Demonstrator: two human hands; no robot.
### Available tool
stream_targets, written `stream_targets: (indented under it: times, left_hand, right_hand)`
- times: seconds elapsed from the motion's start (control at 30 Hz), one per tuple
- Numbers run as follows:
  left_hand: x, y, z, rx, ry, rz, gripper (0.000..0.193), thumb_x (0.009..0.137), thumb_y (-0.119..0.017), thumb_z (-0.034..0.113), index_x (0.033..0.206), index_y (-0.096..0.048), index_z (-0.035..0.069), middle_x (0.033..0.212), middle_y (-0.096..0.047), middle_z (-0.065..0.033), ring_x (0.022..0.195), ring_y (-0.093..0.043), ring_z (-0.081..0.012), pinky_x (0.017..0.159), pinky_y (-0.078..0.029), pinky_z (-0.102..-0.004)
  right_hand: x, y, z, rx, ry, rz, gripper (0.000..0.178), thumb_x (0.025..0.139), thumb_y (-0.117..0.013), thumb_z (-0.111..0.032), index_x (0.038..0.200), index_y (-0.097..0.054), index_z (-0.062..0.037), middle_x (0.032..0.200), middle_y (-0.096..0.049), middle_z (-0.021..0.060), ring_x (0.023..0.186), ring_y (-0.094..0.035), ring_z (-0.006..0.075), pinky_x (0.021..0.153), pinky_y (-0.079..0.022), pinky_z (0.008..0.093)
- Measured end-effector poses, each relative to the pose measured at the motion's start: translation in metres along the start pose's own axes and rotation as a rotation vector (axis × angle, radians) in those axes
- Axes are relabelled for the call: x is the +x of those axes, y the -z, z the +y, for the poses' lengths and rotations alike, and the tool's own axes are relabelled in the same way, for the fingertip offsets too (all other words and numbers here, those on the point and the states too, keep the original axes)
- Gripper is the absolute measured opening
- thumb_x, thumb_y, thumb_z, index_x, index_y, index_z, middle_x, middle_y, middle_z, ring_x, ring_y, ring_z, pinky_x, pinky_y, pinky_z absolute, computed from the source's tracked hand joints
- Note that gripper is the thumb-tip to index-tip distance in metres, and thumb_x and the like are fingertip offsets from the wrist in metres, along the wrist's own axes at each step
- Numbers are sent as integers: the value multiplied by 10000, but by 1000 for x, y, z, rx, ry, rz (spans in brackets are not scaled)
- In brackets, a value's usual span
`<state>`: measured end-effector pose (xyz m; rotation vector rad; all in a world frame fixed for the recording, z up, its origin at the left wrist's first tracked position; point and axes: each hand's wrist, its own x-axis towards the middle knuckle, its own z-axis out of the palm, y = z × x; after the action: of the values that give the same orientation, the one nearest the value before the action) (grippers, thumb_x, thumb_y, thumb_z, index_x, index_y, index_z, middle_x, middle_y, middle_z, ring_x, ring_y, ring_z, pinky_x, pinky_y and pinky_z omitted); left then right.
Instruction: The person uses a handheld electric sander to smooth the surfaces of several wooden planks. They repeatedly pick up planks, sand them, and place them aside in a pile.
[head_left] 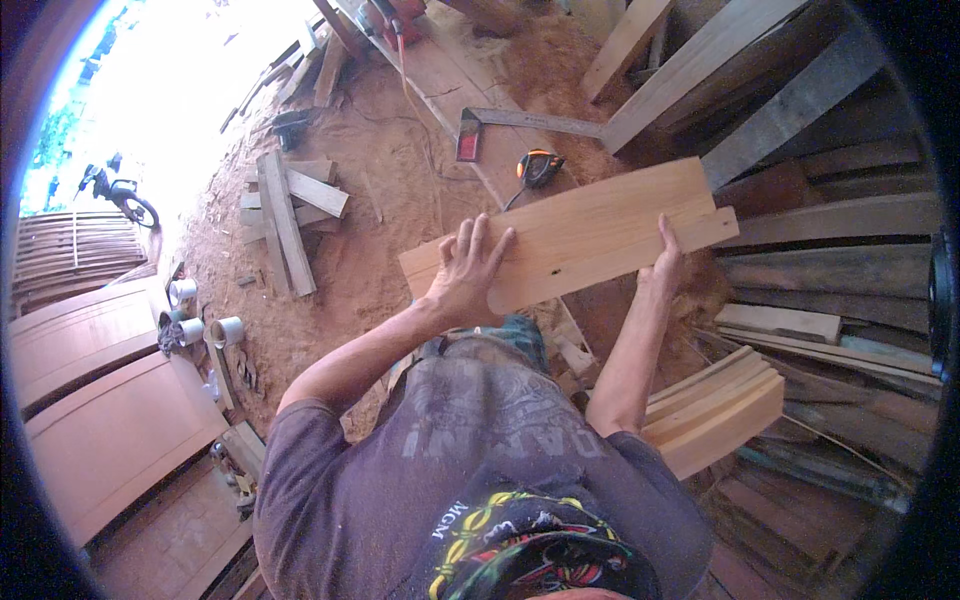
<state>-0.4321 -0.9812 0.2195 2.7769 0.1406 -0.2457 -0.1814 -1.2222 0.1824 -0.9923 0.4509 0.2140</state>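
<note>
Board [590, 235] (pale) has L hand [465, 265] spread atop, R hand [661, 262] clamped on edge nr end.

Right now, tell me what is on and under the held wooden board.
On the board: the spread left hand and part of the right hand. What lies directly beneath is covered.

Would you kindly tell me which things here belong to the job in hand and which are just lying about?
In the job:
wooden board, touched by left hand and right hand
tape measure, probably
square, probably

Apparently just lying about:
motorcycle
white containers
crossed wood pieces
</note>
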Motion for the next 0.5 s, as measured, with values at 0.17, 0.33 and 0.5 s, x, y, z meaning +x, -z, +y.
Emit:
stream_targets:
  times: [0.17, 0.33, 0.5]
  left_hand:
    - [30, 57, -49, -65, -13, 89, 1440, 525, -966, 528, 1667, -227, 54, 1606, -210, -405, 1512, -219, -571, 1157, -255, -666]
    - [74, 106, -131, -64, 52, -6, 1473, 522, -975, 559, 1682, -203, 80, 1620, -212, -406, 1505, -238, -583, 1141, -286, -706]
    - [147, 128, -234, -117, 102, -195, 1559, 518, -944, 674, 1714, -112, 120, 1666, -162, -412, 1553, -179, -597, 1145, -220, -802]
  right_hand:
    - [41, -87, -7, -82, 182, -60, 706, 762, -912, -43, 1394, -604, 19, 1407, -647, 139, 1251, -636, 323, 1074, -534, 476]
    - [82, -219, 23, -201, 189, 7, 713, 691, -930, 30, 1316, -600, 123, 1323, -674, 206, 1180, -667, 325, 1046, -557, 448]
    - [136, -313, 74, -299, 214, 30, 602, 711, -933, 14, 1214, -628, 141, 1242, -693, 210, 1093, -703, 296, 977, -584, 414]
